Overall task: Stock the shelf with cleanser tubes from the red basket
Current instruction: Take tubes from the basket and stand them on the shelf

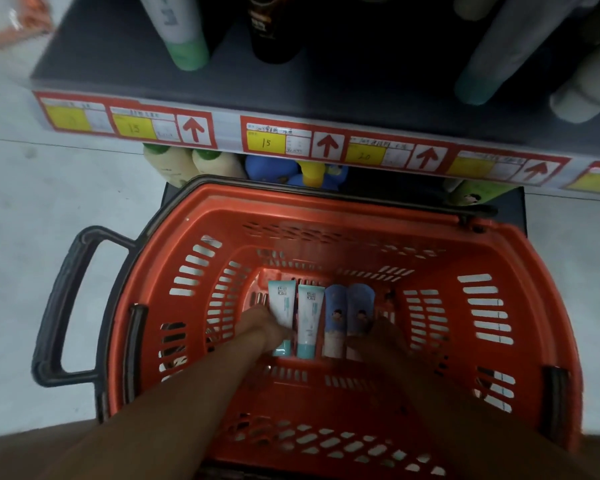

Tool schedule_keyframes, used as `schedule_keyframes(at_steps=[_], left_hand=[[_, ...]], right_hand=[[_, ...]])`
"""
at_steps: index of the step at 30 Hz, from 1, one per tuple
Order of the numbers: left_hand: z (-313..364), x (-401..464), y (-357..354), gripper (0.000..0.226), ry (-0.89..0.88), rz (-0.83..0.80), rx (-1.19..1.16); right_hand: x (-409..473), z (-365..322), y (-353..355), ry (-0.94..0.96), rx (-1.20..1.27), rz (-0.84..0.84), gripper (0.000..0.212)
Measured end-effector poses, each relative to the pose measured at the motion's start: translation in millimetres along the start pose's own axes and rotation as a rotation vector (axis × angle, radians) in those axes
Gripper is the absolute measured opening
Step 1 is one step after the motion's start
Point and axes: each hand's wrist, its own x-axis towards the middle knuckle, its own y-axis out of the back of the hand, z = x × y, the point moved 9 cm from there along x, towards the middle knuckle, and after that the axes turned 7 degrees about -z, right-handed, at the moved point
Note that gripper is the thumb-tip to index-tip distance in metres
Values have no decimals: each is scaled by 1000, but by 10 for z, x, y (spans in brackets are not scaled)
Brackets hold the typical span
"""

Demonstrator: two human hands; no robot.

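At the frame's left a dark moulded handle (pixel 63 306) loops off the slotted red plastic basket (pixel 520 271). Low centre, the left hand (pixel 260 329) rests on a smooth white-and-teal cleanser tube (pixel 282 306); its twin (pixel 309 323) and two blue tubes (pixel 336 323) lie flat alongside. The right hand (pixel 383 336) touches the rightmost tube; finger curl is unclear. Above, the grey shelf (pixel 222 88) carries price labels (pixel 278 142).

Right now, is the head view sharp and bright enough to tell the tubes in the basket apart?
Head view: dim inside the red basket, yet the two teal-capped tubes and two blue tubes read clearly; both hands, left hand and right hand, are shadowed; upper shelf products are blurred; wide-angle bending curves the price strip.
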Motion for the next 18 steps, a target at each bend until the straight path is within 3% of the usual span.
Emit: schedule_keyframes(at_steps=[5,9,14,15,18], left_hand=[[165,-338,203,61,-69,83,-22],[341,-677,280,52,-147,113,-21],[557,-1166,386,60,-243,204,3],[606,-1287,404,57,-263,217,3],[732,-1602,472,54,-319,261,2]], right_hand=[[-395,-308,258,151,-2,160,80],[-586,-334,350,246,36,156,32],[-861,-319,552,268,-51,261,56],[-1036,-366,615,269,-71,280,54],[-1574,-505,807,321,-62,330,22]])
